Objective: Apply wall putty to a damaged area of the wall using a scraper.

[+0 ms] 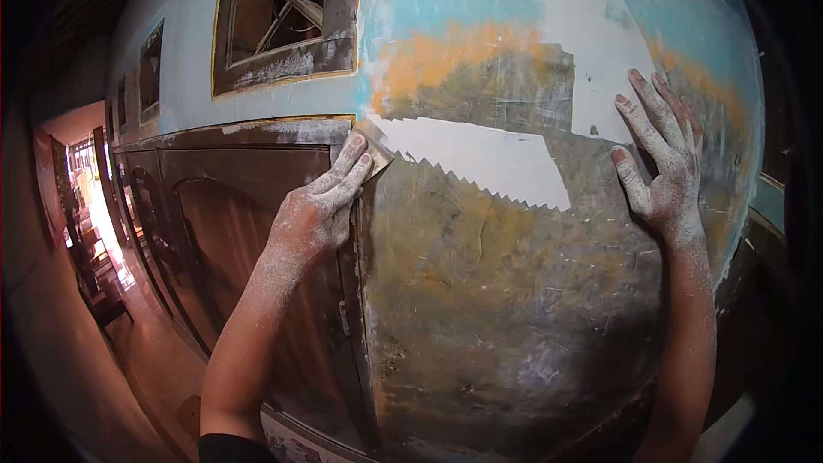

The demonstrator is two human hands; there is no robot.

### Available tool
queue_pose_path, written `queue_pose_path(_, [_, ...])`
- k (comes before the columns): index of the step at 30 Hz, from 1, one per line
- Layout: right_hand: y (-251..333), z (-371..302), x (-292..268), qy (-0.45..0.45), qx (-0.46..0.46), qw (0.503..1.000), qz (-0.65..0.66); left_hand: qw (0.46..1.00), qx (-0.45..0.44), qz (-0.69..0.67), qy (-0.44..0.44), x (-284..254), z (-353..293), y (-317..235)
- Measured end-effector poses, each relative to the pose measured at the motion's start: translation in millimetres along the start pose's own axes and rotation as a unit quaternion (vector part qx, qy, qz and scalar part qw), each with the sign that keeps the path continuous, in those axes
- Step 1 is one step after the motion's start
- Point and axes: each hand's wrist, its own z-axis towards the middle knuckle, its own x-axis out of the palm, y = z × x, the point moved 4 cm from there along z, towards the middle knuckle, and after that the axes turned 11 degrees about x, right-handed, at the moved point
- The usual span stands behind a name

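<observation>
The left hand (321, 195) has its grip clamped on a small pad (378, 157) at the left end of a jagged white patch (480, 159) on the wall (497, 317), just beside a brown door (231, 223). The right hand (664, 159), fingers apart, spreads at the wall by an upper patch (591, 43); a window (296, 64) sits above the door.

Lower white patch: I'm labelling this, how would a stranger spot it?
On the stained wall right of the brown door, look between the left hand and right hand. The lower white patch has a zigzag bottom edge; the upper white patch doesn't.
</observation>
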Motion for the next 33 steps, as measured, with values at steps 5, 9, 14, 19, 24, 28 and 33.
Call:
queue_pose_path(5, [-3.7,-1.8,-1.2,0.002,0.006,1.000,-0.005,0.999,-0.036,-0.028,0.014,-5.6,18.0,-13.7])
queue_pose_path(9, [-2.3,-1.7,-0.7,-0.001,-0.001,1.000,0.002,0.998,-0.054,-0.032,-0.003,-1.6,6.2,-15.5])
queue_pose_path(14, [-4.0,-2.7,-2.1,-0.004,0.002,1.000,-0.005,0.997,-0.068,-0.042,0.012,-2.9,17.2,-17.3])
queue_pose_path(19, [-1.8,-2.3,-0.9,-0.004,0.000,1.000,0.014,0.998,-0.054,-0.017,0.009,-4.6,11.7,-15.1])
queue_pose_path(24, [-5.7,-3.7,-2.8,-0.003,0.000,1.000,0.015,0.998,-0.045,-0.023,0.023,-7.1,20.5,-12.2])
queue_pose_path(28, [-4.1,-2.9,-4.9,-0.005,0.000,1.000,0.016,1.000,-0.006,0.001,0.027,-12.8,19.3,2.1])
queue_pose_path(33, [-2.6,-2.7,-1.7,-0.005,0.000,1.000,0.008,0.990,0.079,0.049,0.104,-27.0,29.6,19.8])
